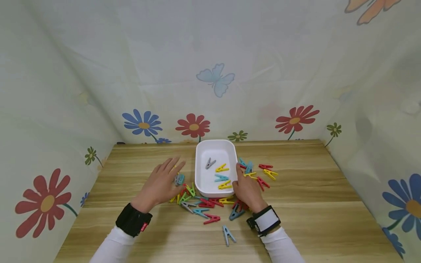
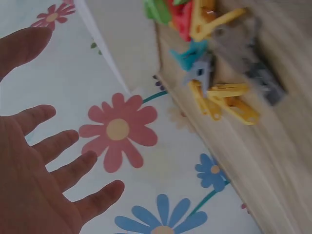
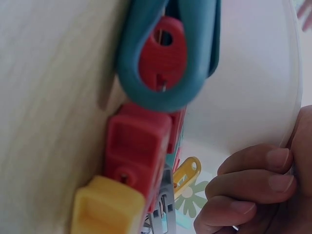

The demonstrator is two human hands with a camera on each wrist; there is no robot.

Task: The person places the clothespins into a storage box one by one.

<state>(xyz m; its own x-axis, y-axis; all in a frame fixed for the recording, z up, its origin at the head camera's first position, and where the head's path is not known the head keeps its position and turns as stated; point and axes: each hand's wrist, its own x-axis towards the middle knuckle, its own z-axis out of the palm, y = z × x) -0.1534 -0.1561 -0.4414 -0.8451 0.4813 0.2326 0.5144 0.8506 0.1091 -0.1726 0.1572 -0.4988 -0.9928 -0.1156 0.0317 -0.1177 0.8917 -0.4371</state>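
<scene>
A white rectangular tray stands mid-table with a grey, a light blue and two yellow clothespins inside. My right hand grips the tray's right rim near the front corner; in the right wrist view its fingers are curled against the white wall. Left of the tray, my left hand hovers with spread fingers beside a blue-grey clothespin. In the left wrist view the palm holds nothing, and yellow clothespins lie apart from it.
Several mixed clothespins lie in a heap along the tray's front, with more to its right. A light blue clothespin lies alone near the front of the wooden table. Flowered cloth encloses the back and sides.
</scene>
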